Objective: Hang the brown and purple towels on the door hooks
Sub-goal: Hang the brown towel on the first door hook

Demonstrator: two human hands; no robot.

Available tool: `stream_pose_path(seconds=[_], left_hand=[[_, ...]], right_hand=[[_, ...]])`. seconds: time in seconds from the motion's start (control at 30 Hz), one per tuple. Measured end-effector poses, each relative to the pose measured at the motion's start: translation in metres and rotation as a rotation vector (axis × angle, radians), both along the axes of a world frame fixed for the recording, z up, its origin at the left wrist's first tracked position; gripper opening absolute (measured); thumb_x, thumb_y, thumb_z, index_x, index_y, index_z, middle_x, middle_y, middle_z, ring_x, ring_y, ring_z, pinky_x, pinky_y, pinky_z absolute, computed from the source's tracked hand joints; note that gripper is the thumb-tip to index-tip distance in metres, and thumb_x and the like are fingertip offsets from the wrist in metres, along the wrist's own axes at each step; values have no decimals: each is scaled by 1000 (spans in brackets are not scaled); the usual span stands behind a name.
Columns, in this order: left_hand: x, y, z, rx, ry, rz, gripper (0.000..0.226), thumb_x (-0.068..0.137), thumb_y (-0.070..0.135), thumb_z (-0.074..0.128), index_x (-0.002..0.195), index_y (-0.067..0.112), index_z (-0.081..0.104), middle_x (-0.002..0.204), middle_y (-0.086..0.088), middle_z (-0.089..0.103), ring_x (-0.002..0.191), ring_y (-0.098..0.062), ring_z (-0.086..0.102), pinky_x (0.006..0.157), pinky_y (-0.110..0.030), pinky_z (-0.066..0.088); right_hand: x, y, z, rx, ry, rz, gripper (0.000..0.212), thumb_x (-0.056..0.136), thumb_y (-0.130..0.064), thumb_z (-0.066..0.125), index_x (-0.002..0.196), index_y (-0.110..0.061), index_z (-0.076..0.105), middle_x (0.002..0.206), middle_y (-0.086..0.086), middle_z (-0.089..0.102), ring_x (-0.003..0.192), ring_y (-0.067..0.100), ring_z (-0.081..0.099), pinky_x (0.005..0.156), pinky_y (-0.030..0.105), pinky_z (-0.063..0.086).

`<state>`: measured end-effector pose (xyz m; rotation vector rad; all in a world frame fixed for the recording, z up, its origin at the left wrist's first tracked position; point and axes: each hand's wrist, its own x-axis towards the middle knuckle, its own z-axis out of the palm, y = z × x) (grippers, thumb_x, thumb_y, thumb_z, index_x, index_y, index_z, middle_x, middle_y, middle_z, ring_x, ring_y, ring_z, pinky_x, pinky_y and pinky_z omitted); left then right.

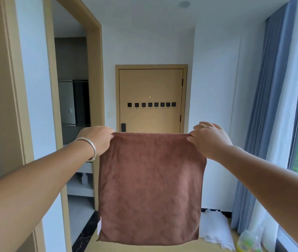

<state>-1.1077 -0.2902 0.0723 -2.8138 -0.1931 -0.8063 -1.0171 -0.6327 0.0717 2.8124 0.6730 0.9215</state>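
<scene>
Over on the far left there's a tan doorway frame, opening onto a dim side room with shelving inside. Coming across, the left hand, silver bracelet on the wrist, pinches the top left corner of the brown towel, fingers curled tight around the hem. The towel hangs straight down between both arms, stretched flat along its top edge, and that looks deliberate: held wide and taut like this, the upper hem is easy to line up with a hook. A small white label shows low on its left edge.

Straight ahead, past the towel, stands the tan door, well apart from the hands, with a row of dark square hooks across its middle. All of them look bare, so nothing is hung yet. A dark lock panel sits low on its left side.

Now the right hand: thumb and forefinger nip the top right corner while the other fingers lift loosely above it.

The purple towel? Not in sight anywhere.

Further right, white cloth or bags lie on the floor by the wall, then blue curtains beside a bright window. My read: the approach to the door is the step in hand.
</scene>
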Motion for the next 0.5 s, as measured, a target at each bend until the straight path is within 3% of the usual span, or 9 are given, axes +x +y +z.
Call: stream_pose_path(seconds=[0.23, 0.37, 0.5], left_hand=[[55, 28, 3, 14, -1, 11, 34, 102, 27, 29, 78, 22, 52, 81, 6, 57, 75, -15, 57, 67, -34, 48], [100, 44, 2, 23, -4, 40, 34, 102, 28, 29, 77, 24, 50, 81, 7, 57, 75, -14, 57, 69, -36, 50], [155, 60, 8, 12, -3, 40, 35, 102, 28, 29, 77, 24, 52, 81, 7, 58, 75, -13, 57, 70, -36, 51]], right_hand=[[68, 30, 0, 37, -36, 38, 40, 100, -49, 29, 106, -39, 67, 121, -12, 58, 131, 13, 37, 108, 37, 30], [121, 46, 1, 59, -71, 71, 41, 99, -50, 30, 95, -37, 68, 110, -11, 60, 119, 12, 44, 103, 35, 33], [178, 63, 3, 81, -85, 104, 38, 99, -50, 33, 99, -35, 68, 111, -10, 60, 119, 15, 45, 102, 35, 33]])
